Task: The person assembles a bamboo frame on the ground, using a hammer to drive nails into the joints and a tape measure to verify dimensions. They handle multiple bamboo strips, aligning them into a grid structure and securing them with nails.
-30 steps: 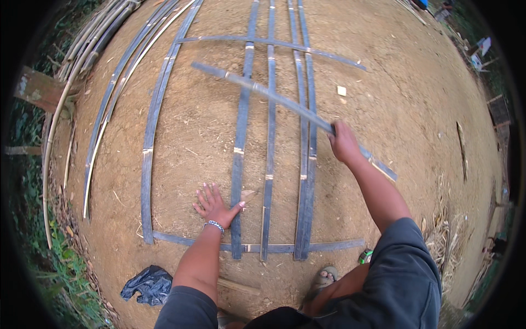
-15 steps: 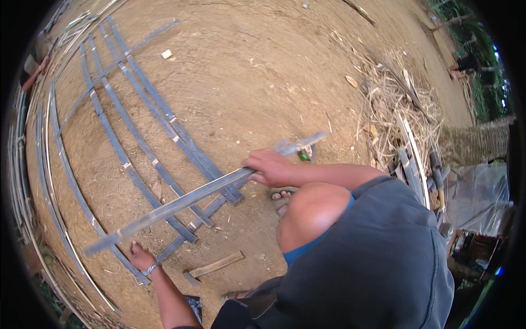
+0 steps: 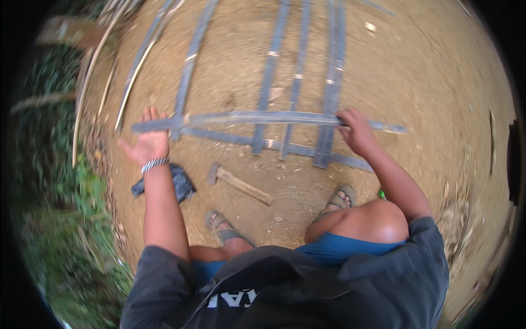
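A long dark bamboo slat (image 3: 263, 117) lies crosswise in front of me, above the other slats. My right hand (image 3: 356, 130) is closed around it toward its right end. At its left end my left hand (image 3: 149, 138) is open, palm up, with fingers spread; the slat crosses over the fingers. Several lengthwise bamboo slats (image 3: 267, 82) run away from me on the ground. Their near ends meet a crosswise bamboo slat (image 3: 230, 136) lying low. Whether the held slat touches them I cannot tell.
A hammer-like tool with a wooden handle (image 3: 244, 185) lies on the dirt before my feet. Beside my left forearm is a crumpled dark plastic bag (image 3: 178, 183). Long poles (image 3: 85, 104) and green plants (image 3: 71, 230) are at the left. A pale chip (image 3: 370, 26) lies far off.
My view has swung left. My left hand has turned palm up under the slat's left end, where before it was beside it. The right hand keeps its hold on the slat.
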A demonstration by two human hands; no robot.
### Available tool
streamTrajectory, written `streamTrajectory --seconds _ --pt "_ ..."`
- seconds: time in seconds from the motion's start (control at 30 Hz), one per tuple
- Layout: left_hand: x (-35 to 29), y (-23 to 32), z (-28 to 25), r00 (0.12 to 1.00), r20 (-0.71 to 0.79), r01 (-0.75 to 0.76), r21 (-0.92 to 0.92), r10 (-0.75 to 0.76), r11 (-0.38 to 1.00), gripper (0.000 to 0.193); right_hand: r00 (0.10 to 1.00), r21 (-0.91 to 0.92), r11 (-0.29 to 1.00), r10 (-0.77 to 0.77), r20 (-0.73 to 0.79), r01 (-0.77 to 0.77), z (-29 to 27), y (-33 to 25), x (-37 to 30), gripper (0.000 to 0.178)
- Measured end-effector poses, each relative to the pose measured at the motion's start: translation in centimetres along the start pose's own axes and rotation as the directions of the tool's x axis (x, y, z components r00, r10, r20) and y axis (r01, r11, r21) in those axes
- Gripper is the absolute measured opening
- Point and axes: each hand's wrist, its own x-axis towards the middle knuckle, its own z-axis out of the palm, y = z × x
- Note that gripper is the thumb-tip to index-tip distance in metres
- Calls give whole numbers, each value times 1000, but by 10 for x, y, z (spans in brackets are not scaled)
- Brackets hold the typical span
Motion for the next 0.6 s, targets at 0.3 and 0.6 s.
streamTrajectory --seconds 0.3,0.6 --pt "-63 2 38 997 14 -77 -158 81 984 45 992 -74 997 20 -128 -29 -31 18 53 34" --pt "-62 77 64 931 100 -327 -198 350 924 57 930 -205 923 -352 -108 325 -4 -80 68 40"
